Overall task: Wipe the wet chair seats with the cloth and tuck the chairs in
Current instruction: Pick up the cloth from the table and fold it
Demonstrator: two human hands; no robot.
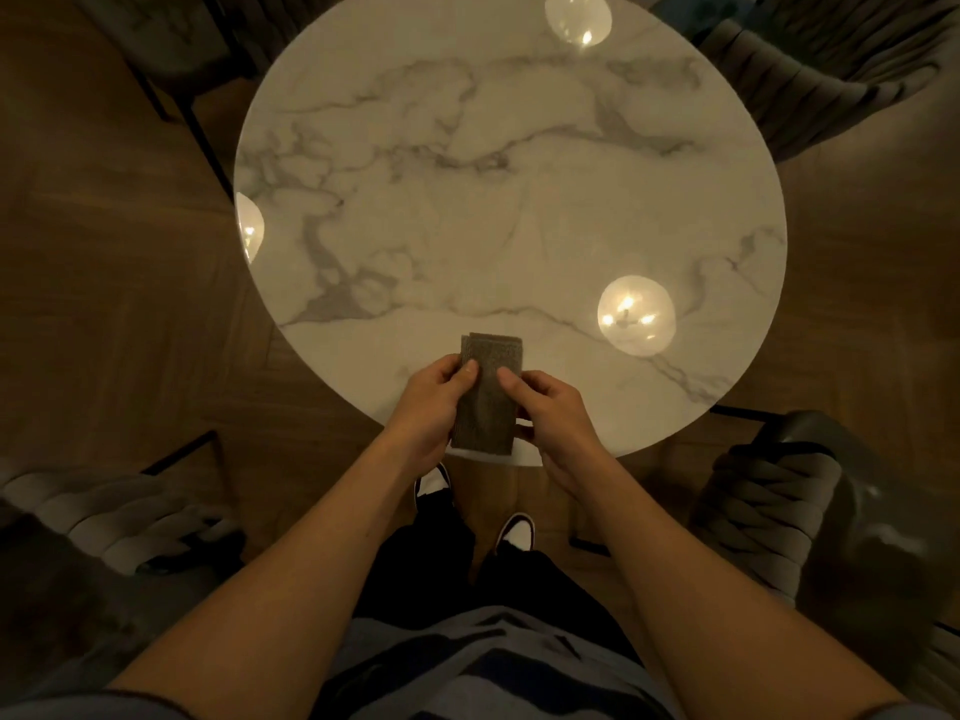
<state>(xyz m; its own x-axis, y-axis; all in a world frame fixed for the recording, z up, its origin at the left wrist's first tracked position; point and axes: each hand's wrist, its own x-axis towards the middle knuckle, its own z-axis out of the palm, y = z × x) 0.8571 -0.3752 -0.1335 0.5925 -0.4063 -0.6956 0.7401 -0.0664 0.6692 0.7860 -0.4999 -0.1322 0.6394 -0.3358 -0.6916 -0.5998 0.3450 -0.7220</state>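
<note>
A folded grey-brown cloth (pixel 488 392) lies at the near edge of the round marble table (pixel 509 189). My left hand (pixel 434 407) grips its left side and my right hand (pixel 550 413) grips its right side, thumbs on top. A grey padded chair (pixel 119 517) stands at my lower left, pulled out from the table. A darker padded chair (pixel 779 511) stands at my lower right, also away from the table. Any wetness on the seats is too dim to tell.
Two more chairs stand at the far side, one at the top left (pixel 171 49) and one at the top right (pixel 810 70). Lamp reflections shine on the tabletop. Wooden floor (pixel 104 252) surrounds the table. My feet are under the table's near edge.
</note>
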